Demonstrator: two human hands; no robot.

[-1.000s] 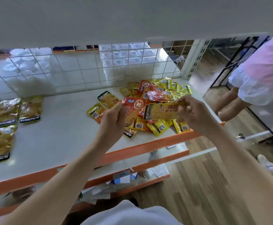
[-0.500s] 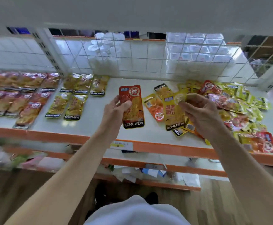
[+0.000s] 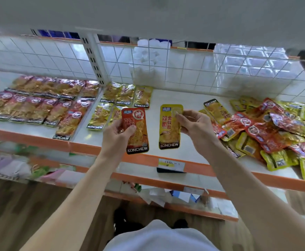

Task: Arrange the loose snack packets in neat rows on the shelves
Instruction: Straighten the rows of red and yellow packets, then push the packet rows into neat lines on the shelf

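arms [image 3: 79,200]: bare, no sleeves visible | top [image 3: 159,238]: white | shoes [image 3: 120,221]: dark

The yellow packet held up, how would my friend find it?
Find the white shelf with the orange edge. Above it, two hands hold packets. The right hand pinches the yellow packet, the only yellow one held; the left hand holds a red packet.
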